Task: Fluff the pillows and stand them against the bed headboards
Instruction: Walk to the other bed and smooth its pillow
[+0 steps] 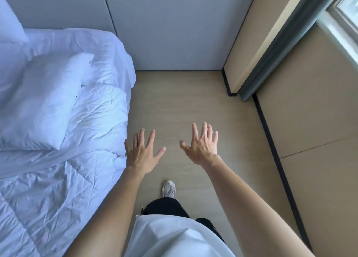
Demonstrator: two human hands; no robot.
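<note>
A white pillow [42,102] lies flat on the rumpled white duvet [58,189] of the bed at the left. A second white pillow [9,24] shows partly at the top left edge, upright near the grey padded headboard [58,5]. My left hand [142,154] hovers open with spread fingers beside the bed's right edge, empty. My right hand [202,144] is also open and empty, held over the floor to the right of the bed. Both hands are apart from the pillows.
A beige floor aisle [184,105] runs between the bed and the beige wall [319,121] on the right. A grey curtain [275,49] hangs by a window at top right. My foot in a pale sneaker [169,189] stands in the aisle.
</note>
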